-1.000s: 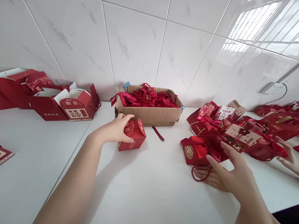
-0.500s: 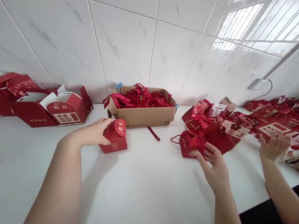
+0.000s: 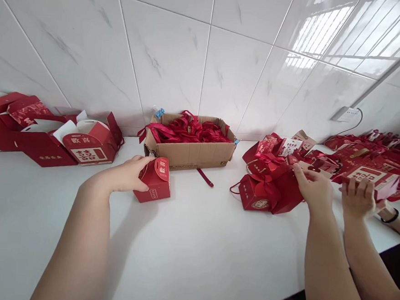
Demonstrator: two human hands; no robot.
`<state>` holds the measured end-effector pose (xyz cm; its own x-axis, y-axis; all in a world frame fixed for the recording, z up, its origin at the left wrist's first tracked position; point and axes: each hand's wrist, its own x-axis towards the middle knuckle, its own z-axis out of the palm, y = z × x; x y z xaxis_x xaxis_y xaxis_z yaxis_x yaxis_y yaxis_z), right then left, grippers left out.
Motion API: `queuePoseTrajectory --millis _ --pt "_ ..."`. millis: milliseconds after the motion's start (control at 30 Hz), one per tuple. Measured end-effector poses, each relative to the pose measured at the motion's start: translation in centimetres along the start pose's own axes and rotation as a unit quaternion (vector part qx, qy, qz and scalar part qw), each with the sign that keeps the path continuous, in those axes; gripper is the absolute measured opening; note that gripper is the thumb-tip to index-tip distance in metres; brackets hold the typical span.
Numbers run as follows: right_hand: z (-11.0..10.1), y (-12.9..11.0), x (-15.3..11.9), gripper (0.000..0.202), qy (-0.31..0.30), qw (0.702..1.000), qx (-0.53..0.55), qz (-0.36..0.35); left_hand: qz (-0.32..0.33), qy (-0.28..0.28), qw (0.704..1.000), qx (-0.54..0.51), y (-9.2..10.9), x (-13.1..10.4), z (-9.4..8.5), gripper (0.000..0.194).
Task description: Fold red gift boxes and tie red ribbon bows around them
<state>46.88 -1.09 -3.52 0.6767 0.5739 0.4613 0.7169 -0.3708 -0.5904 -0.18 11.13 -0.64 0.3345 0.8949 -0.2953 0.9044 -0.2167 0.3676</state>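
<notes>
My left hand is wrapped round the back and side of a small red gift box with an arched closed lid, standing on the white table. My right hand is at the pile of red boxes on the right. Its fingers are bent together at the upper edge of a plain red box side; what lies between them is hidden. Just left of it stands a red gift box with a round emblem and a cord handle. A red ribbon bow sits on top.
By the wall stands a cardboard carton full of red ribbons, one ribbon end lying in front. Open red boxes stand at left. A co-worker's hand holds a box at right, beside many more.
My right hand has moved right and back, from the bowed box to the boxes behind it, its fingers closing. My left hand stays on its box. The co-worker's box is now tilted.
</notes>
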Motion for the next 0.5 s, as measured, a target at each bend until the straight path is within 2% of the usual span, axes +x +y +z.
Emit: queuePoseTrajectory --millis 167,300,400,500 --pt "-0.5 -1.6 -0.6 0.043 0.013 1.0 0.022 0.013 -0.013 0.003 1.0 0.009 0.3 -0.2 -0.2 0.088" --pt "-0.3 -1.5 -0.5 0.036 -0.001 0.999 0.04 0.006 -0.002 0.008 1.0 0.007 0.4 -0.6 -0.5 0.083" --pt "0.1 -1.2 -0.5 0.027 -0.002 0.998 0.049 -0.043 0.023 0.022 0.999 0.003 0.2 -0.8 -0.4 0.071" --pt "0.3 -1.3 -0.9 0.015 0.029 0.994 0.041 -0.1 0.035 0.038 0.999 0.006 0.2 -1.0 -0.4 0.065"
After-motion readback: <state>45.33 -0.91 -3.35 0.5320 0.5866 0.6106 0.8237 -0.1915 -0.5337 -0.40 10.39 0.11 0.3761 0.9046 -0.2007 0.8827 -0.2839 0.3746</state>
